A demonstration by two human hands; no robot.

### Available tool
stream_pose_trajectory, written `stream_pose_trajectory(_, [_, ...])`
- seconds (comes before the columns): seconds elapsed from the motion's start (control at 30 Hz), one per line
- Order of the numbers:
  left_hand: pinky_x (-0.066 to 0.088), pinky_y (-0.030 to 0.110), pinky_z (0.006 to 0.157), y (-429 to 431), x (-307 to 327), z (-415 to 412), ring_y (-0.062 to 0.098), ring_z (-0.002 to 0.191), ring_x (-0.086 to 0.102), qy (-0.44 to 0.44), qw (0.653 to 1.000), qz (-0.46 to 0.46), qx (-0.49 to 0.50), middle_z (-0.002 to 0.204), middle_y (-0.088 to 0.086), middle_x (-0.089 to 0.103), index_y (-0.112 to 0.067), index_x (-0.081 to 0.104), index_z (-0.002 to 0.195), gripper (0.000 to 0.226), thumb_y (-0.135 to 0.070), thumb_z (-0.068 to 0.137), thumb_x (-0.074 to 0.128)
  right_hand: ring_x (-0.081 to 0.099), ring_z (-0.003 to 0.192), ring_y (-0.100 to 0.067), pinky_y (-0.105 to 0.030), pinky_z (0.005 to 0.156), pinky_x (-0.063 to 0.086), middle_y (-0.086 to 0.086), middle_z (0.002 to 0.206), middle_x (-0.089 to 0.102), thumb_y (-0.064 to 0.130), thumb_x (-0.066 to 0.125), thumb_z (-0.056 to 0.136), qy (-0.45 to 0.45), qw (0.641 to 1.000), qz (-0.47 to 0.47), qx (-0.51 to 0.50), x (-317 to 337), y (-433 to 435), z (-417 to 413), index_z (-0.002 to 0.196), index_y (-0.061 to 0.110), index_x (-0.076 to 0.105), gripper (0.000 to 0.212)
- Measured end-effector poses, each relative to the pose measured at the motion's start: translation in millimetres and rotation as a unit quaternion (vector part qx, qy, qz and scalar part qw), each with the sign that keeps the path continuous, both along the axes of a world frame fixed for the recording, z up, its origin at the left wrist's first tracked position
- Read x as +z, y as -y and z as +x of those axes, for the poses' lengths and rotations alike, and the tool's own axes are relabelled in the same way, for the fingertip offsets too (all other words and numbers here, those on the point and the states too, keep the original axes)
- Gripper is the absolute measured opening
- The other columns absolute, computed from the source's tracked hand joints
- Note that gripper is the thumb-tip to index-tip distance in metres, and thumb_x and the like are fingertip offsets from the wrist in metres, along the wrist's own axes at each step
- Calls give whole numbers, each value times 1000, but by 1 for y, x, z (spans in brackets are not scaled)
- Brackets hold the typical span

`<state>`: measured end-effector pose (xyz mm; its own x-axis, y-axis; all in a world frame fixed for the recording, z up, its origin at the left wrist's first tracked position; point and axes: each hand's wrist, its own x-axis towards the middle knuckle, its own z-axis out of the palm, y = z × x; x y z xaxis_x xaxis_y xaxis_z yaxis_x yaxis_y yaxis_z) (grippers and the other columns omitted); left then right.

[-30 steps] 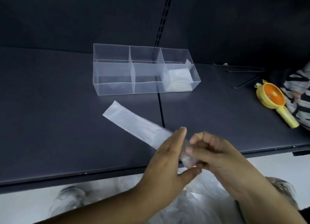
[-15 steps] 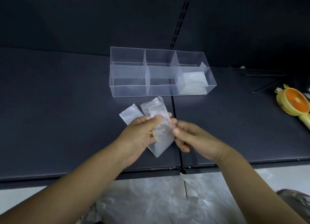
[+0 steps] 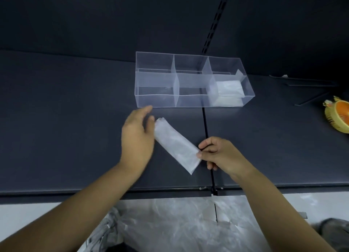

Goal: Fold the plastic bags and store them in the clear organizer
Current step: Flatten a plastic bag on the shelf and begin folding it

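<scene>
The right hand [image 3: 221,157] pinches the folded translucent white plastic bag [image 3: 175,146] by its corner; the left hand [image 3: 137,138] hovers loose-fingered alongside. Unpressed, the slippery fold may spring open.

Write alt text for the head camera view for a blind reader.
A person's right hand pinches the near end of a folded plastic bag on a dark shelf, while the open left hand is beside its far end. Behind it stands a clear organizer with folded bags in a right-end compartment.
</scene>
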<state>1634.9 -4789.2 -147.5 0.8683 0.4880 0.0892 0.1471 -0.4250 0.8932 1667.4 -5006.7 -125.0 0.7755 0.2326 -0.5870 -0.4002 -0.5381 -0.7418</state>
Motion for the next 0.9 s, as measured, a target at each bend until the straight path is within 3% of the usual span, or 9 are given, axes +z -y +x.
stream_pose_trajectory(0.07, [38,23,100,17,2,-21,14,116,50,62,973,140,-174,124,2,60,-12,59,127,37,-25,92,56,55,47,-9,-20,44,41,2,65,68,8,68,86,-8,1000,9,1,1,0,1,98,9,60,14])
stream_pose_trajectory(0.17, [22,14,107,40,-4,-47,14,127,43,-10,907,210,-365,137,2,53,-11,49,137,70,-53,82,60,57,51,-9,-20,49,43,4,68,65,14,65,91,-36,999,32,-12,7,2,1,100,10,62,11])
stream_pose_trajectory(0.23, [33,20,106,42,-10,-54,18,123,52,-20,905,242,-349,133,4,57,-7,54,134,71,-45,77,73,58,55,-10,-21,52,44,0,75,65,19,62,92,-69,995,64,-28,14,4,-1,103,10,64,14])
stream_pose_trajectory(0.37, [58,32,76,40,-10,-51,22,88,70,44,928,239,-283,104,5,72,-7,71,110,41,-9,70,82,63,59,-14,-20,53,46,0,85,73,22,61,92,-72,990,121,-22,31,3,-5,109,15,64,18])
stream_pose_trajectory(0.47, [45,28,53,34,-1,-45,21,56,56,3,951,162,-265,65,-1,62,-14,73,100,16,-19,89,62,63,67,-11,-18,64,50,13,114,68,15,66,89,37,995,83,40,36,5,2,121,27,56,35])
stream_pose_trajectory(0.53, [32,27,50,28,0,-36,13,48,37,-37,962,102,-250,50,-6,39,-15,64,81,23,-28,97,53,58,69,-9,-19,74,51,17,121,64,8,69,85,45,990,101,92,33,1,6,124,29,55,47])
stream_pose_trajectory(0.63, [38,30,54,20,-2,-20,9,52,40,-93,966,13,-243,54,-7,43,-16,56,70,32,-29,98,50,58,68,-14,-18,67,50,8,103,72,6,72,83,35,990,81,106,15,-15,5,112,21,65,33])
stream_pose_trajectory(0.77, [55,48,75,18,-8,-4,29,78,68,-149,963,-120,-189,84,15,70,0,67,93,33,-27,99,50,51,46,-5,-10,44,38,7,71,72,11,73,82,92,995,25,-5,-8,-33,5,82,17,70,7])
stream_pose_trajectory(0.9, [60,40,66,14,-7,5,25,72,71,-137,967,-199,-76,84,13,70,1,66,105,19,-12,95,56,52,41,-5,-11,41,38,6,65,71,9,73,81,99,994,-4,-53,-15,-41,7,75,19,69,12])
